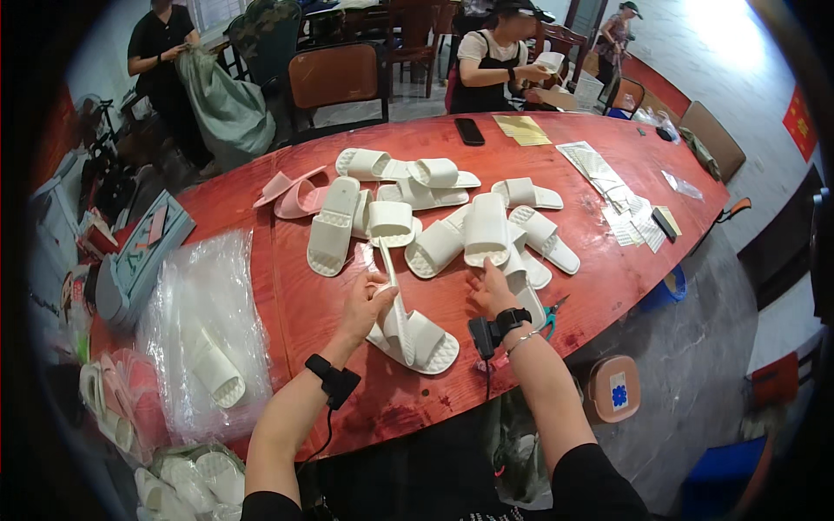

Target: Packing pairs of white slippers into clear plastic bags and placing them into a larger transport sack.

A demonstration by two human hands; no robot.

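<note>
My left hand is closed on a white slide slipper, held on edge. Flat on the table just under and right of it lies another white slipper. My right hand has its fingers at the near end of a white slipper and grips its edge. That slipper lies over others in a loose pile, where more white slippers point in different directions. One slipper at the pile's left shows its sole side or footbed. A pair of pink slippers lies at the far left.
Clear plastic bags are stacked on the left, one slipper on top. Teal-handled scissors lie by my right wrist. A phone, yellow paper and label sheets lie farther back. Other people work beyond the red table.
</note>
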